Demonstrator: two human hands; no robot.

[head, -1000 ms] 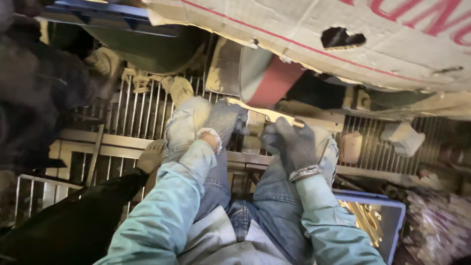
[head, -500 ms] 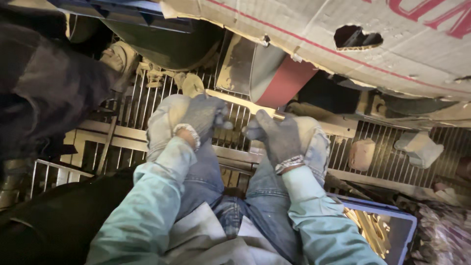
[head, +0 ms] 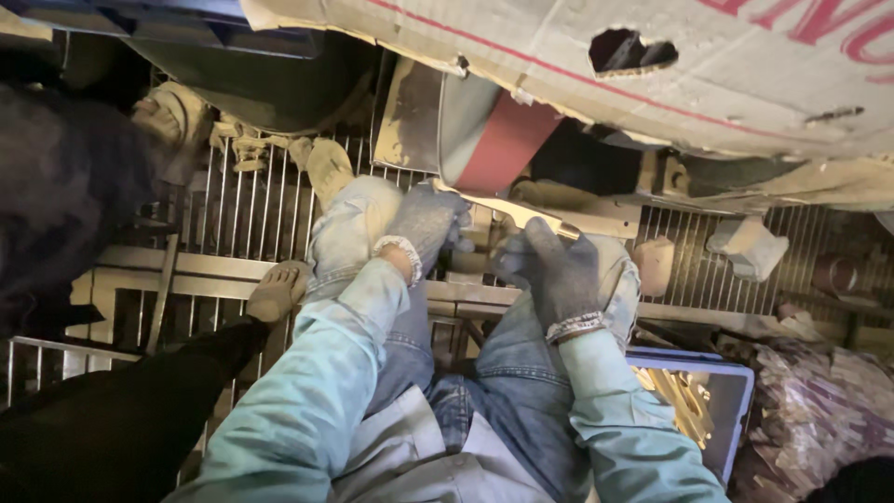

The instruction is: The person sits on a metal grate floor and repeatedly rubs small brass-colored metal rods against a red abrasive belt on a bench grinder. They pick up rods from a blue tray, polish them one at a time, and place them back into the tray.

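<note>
a thin brass-coloured metal strip (head: 521,212), judged stiff, light and sharp-edged, is gripped at both ends by the gloved left hand (head: 424,224) and right hand (head: 559,275), held against the red sanding belt (head: 498,149).

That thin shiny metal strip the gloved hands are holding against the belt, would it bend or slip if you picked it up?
The metal strip looks flat, thin and straight across both gloved hands, so probably stiff rather than floppy. Its polished, gleaming face suggests it may be slippery, though the left hand and right hand wear knit gloves that likely help grip. Being flat, it should not roll.
</note>
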